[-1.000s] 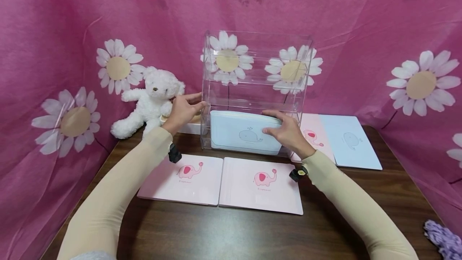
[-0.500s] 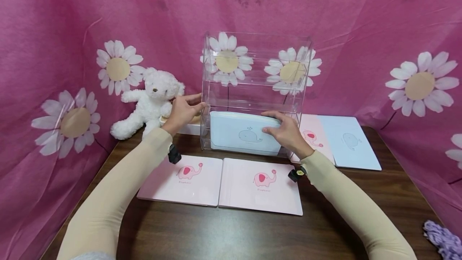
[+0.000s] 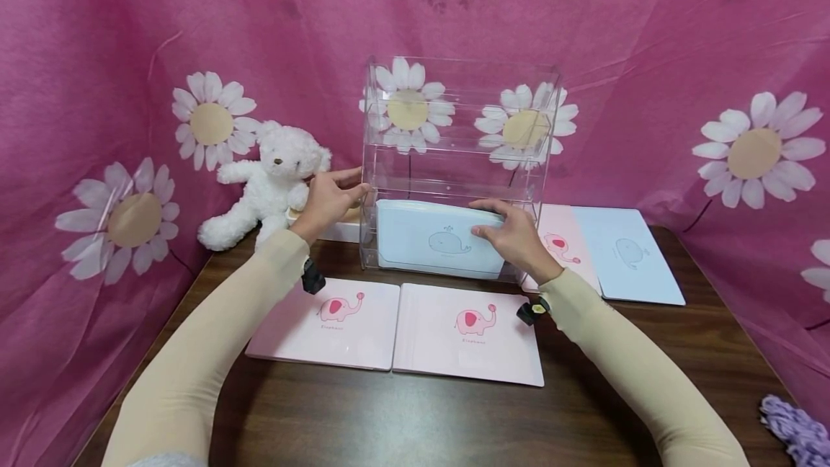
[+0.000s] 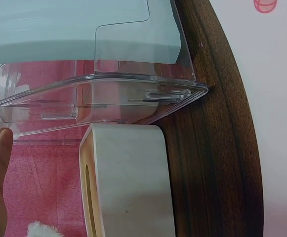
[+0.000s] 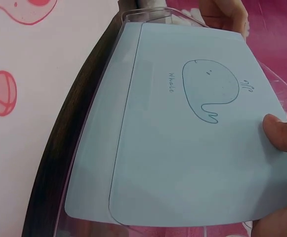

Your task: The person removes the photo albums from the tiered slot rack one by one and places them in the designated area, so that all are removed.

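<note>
A clear acrylic rack (image 3: 454, 171) with stepped tiers stands at the back of the table. In its lowest tier leans a light blue booklet (image 3: 415, 236), whose cover bears a whale drawing and, in the right wrist view, the word "Whale". My right hand (image 3: 515, 236) grips the booklet at its upper right, thumb on the front cover and fingers behind the top edge. My left hand (image 3: 326, 200) touches the rack's left side panel (image 4: 133, 94) with extended fingers. From the right wrist, the left hand (image 5: 227, 15) shows at the top, beyond the booklet (image 5: 158, 148).
Two pink elephant booklets (image 3: 331, 344) (image 3: 467, 359) lie side by side in front of the rack. To its right lie another pink booklet (image 3: 551, 222) and a blue one (image 3: 655, 265). Left are a white teddy bear (image 3: 279, 157) and white box (image 4: 133, 182); purple yarn (image 3: 794, 427) sits far right.
</note>
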Available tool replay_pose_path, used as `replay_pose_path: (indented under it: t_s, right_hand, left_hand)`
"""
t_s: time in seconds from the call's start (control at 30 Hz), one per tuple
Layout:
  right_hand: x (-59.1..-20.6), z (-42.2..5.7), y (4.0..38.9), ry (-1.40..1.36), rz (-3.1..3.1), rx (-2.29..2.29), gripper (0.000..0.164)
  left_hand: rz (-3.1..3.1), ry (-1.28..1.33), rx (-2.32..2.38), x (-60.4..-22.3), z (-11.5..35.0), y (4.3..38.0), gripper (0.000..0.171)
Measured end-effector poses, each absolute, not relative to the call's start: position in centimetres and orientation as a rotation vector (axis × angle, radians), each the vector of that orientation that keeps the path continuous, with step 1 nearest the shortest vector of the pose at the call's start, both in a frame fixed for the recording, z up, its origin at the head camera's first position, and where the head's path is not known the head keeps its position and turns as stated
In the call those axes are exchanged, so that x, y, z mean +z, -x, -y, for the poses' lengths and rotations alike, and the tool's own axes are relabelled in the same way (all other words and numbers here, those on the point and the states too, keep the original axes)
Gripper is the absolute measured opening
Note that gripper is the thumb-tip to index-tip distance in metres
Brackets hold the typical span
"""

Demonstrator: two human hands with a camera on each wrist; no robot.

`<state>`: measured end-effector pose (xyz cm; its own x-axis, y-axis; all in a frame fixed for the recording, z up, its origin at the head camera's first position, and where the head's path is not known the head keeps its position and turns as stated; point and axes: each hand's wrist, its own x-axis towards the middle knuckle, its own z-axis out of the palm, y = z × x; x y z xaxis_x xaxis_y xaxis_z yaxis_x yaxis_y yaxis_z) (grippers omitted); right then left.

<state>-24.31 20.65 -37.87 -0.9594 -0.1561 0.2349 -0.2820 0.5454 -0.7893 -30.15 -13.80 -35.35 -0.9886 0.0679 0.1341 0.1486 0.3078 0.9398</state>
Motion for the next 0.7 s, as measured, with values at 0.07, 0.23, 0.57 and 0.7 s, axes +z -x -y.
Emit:
replay_pose_path:
  t_s: [0.07,0.23,0.57,0.7]
  right_hand:
    - [-37.80,-20.59,24.29,-0.350,2.647,1.389,0.043]
    - [-37.73,-20.45,24.33,-0.306,2.639,1.399,0.040]
    - [-37.58,-20.16,24.35,-0.230,2.621,1.512,0.042]
    - [-37.55,-20.16,24.36,-0.222,2.614,1.519,0.042]
  left_hand:
    - [2.491,0.207,-1.787,-35.32,13.78,30.14,0.051]
    - [2.518,0.208,-1.717,-35.30,13.81,30.13,0.049]
    - [2.518,0.198,-1.703,-35.46,13.88,30.22,0.048]
    - [2.515,0.191,-1.714,-35.51,13.82,30.17,0.049]
